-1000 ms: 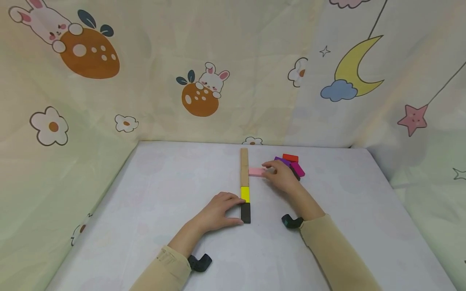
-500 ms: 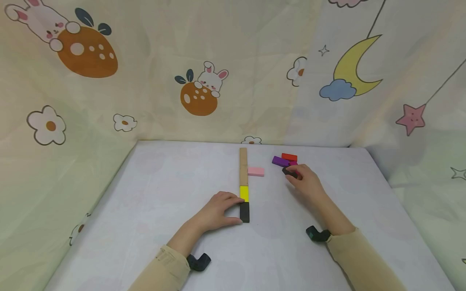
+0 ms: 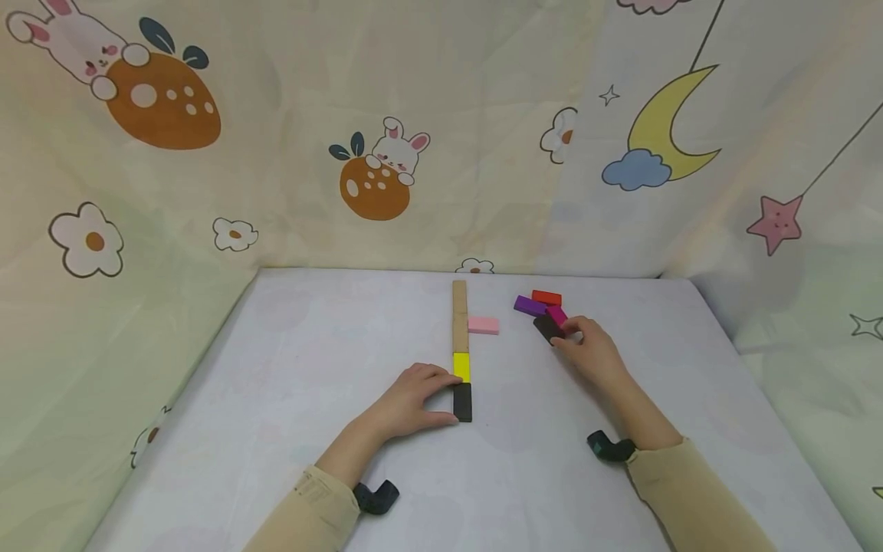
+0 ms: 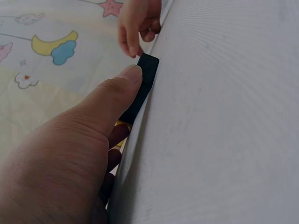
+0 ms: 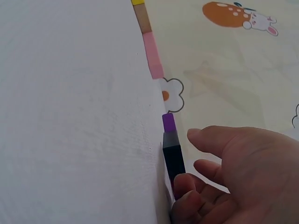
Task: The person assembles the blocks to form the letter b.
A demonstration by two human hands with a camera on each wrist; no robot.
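Note:
My left hand (image 3: 410, 402) lies on the table, index fingertip at the seam of the yellow block (image 3: 461, 366) and a black block (image 3: 462, 402), thumb at that black block's near end. These blocks continue a straight row with the wooden blocks (image 3: 460, 316). A pink block (image 3: 484, 326) juts from the row's right side. My right hand (image 3: 593, 353) is beside a small cluster, fingertips near the magenta block (image 3: 556, 315) and thumb by a second black block (image 3: 548, 330). In the right wrist view, the thumb stands apart from this black block (image 5: 174, 156); fingers partly hide its lower end.
A purple block (image 3: 530, 306) and a red block (image 3: 546, 297) lie behind the magenta one. Patterned cloth (image 3: 290, 153) hangs behind and beside the white table (image 3: 310, 330). Dark camera mounts (image 3: 376, 498) sit at both wrists.
My right hand has moved from the pink block rightward to the cluster. It touched the second black block, which has turned slightly, and its fingers are now off it. The left hand stays put.

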